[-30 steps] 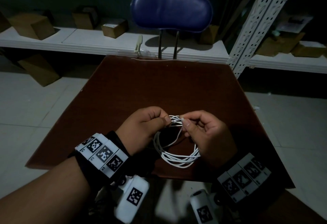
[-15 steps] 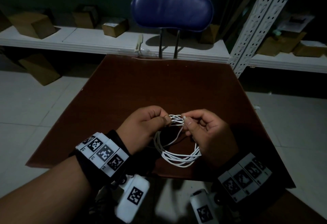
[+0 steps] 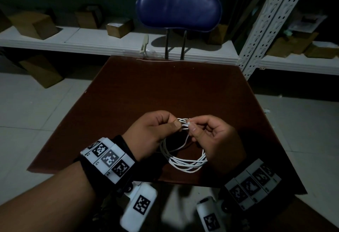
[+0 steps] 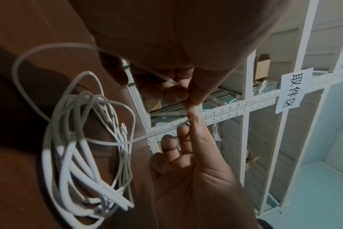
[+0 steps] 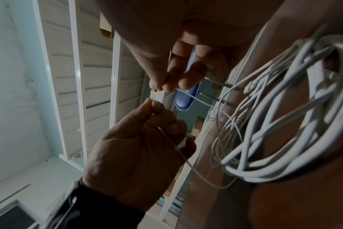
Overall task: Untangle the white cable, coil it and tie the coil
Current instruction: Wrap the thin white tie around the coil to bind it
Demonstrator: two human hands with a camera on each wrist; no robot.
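The white cable [image 3: 183, 164] lies as a loose coil on the brown table [image 3: 165, 88] near its front edge. Its connector [image 4: 123, 128] shows among the loops in the left wrist view. Just above the coil's far side, my left hand [image 3: 177, 125] and right hand [image 3: 190, 126] meet fingertip to fingertip. Each pinches a thin white tie strand [image 4: 112, 143] that runs down to the coil [image 4: 74, 162]. In the right wrist view the strand [image 5: 196, 170] curves from my left hand [image 5: 155, 106] to the coil [image 5: 284, 139], and another stretch leaves my right hand [image 5: 166, 88].
A blue chair [image 3: 178, 9] stands behind the table's far edge. White shelves [image 3: 73, 39] with cardboard boxes run along the back. A perforated rack upright [image 3: 260, 30] rises at the right. A tiled floor surrounds the table.
Both hands keep their pinch above the coil; the fingertips have drawn slightly closer together. The coil has not shifted.
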